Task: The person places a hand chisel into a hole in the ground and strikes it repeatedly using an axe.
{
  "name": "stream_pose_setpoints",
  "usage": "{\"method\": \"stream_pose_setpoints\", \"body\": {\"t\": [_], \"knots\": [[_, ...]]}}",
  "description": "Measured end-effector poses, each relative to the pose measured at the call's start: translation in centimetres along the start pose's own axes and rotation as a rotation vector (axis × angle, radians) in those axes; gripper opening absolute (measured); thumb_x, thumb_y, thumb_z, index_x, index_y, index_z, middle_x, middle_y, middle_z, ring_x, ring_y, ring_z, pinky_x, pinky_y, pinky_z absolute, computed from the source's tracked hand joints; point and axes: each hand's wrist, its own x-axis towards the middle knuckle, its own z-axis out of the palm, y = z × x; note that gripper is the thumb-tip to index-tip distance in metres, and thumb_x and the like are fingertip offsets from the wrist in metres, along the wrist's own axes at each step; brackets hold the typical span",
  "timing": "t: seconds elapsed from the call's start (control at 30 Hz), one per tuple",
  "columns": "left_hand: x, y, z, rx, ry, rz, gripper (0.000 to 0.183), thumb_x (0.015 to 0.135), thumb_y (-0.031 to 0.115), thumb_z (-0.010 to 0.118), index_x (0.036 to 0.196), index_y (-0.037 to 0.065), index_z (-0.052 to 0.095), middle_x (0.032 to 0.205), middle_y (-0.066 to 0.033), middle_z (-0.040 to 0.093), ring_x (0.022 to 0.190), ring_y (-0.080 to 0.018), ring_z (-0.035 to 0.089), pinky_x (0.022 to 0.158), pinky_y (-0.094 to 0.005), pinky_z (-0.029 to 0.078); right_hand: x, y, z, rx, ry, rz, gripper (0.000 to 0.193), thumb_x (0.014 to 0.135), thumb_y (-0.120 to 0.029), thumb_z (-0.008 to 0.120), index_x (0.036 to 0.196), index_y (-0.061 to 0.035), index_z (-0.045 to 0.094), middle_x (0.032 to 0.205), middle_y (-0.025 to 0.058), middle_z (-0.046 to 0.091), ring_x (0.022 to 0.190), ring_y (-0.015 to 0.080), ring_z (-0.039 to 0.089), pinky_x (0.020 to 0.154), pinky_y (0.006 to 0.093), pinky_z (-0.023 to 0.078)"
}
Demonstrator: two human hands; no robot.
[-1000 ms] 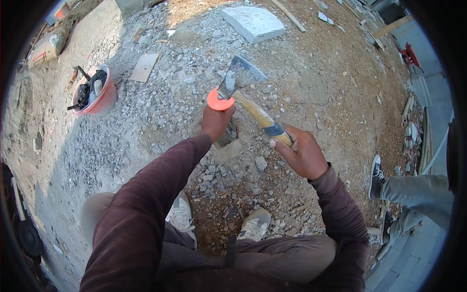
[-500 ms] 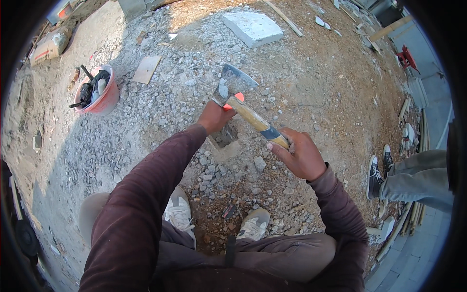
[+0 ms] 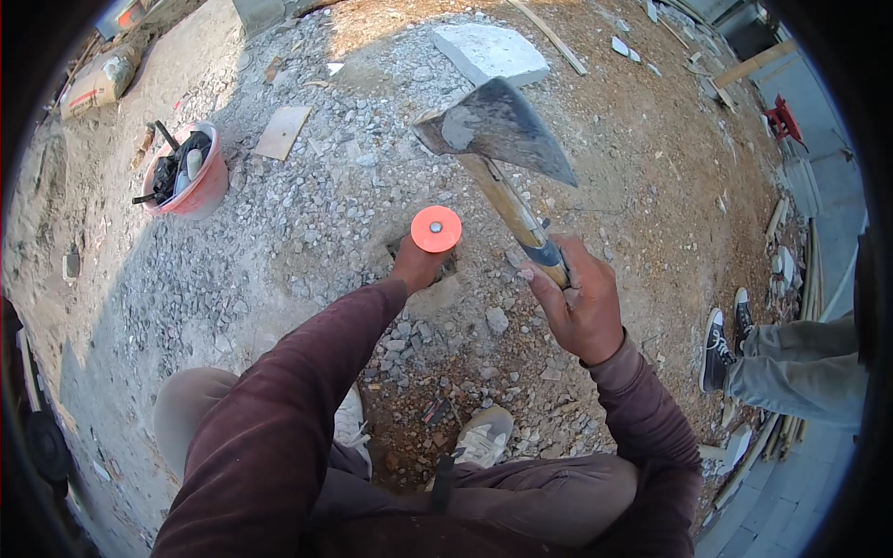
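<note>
My right hand [image 3: 588, 302] grips the wooden handle of a hatchet [image 3: 512, 135], its dark wide blade raised above the ground with the edge to the right. Below and left of the hatchet head, my left hand [image 3: 420, 265] is closed under a round orange guard [image 3: 435, 240] with a grey metal end at its centre, which looks like a chisel with a hand guard. The guard hides most of my fingers and the shaft. Beneath this hand is a small squarish hole [image 3: 450, 267] in the rubble floor, partly covered by it.
A pink bucket [image 3: 212, 191] with black plastic and tools stands at the left, near a flat tile piece [image 3: 282, 132]. A white slab [image 3: 491, 53] lies beyond the hatchet. Another person's legs [image 3: 791, 367] are at the right, beside wooden poles [image 3: 784, 437]. A sack [image 3: 100, 82] lies far left.
My right hand has lifted the hatchet; its head has risen off the orange guard. My left hand stays low, and the guard now shows as a full disc.
</note>
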Motion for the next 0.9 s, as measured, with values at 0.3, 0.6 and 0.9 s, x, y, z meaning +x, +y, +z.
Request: {"method": "stream_pose_setpoints", "body": {"t": [0.3,0.6,0.9], "knots": [[0.2,1.0,0.0,0.137,0.033,0.182,0.041,0.089,0.026,0.066,0.122,0.005,0.054,0.123,-0.0117,0.058,0.113,-0.0290,0.056,0.096,-0.0379,0.043,-4.1,8.5,5.8,-0.219,-0.472,0.451,0.028,0.088,-0.020,0.062,0.105,0.0012,0.055,0.084,0.0237,0.064,0.079,0.0423,0.063,0.068,0.0480,0.048],[2.7,-1.3,-1.0,0.331,-0.218,0.168,0.035,0.089,0.025,0.063,0.119,0.007,0.057,0.120,-0.0122,0.060,0.112,-0.0291,0.056,0.095,-0.0385,0.044,-0.9,5.2,1.7,-0.042,-0.196,0.355,0.024,0.088,-0.022,0.062,0.095,0.0007,0.058,0.074,0.0229,0.063,0.075,0.0422,0.062,0.067,0.0468,0.046],[4.9,6.1,-8.5,-0.503,0.083,-0.007,0.024,0.088,0.028,0.068,0.087,0.006,0.058,0.076,0.0014,0.057,0.072,-0.0086,0.053,0.067,-0.0279,0.045,-1.0,5.3,1.7,0.190,-0.092,0.370,0.023,0.090,-0.021,0.062,0.093,0.0018,0.058,0.068,0.0151,0.058,0.060,0.0253,0.056,0.060,0.0372,0.044]]}}
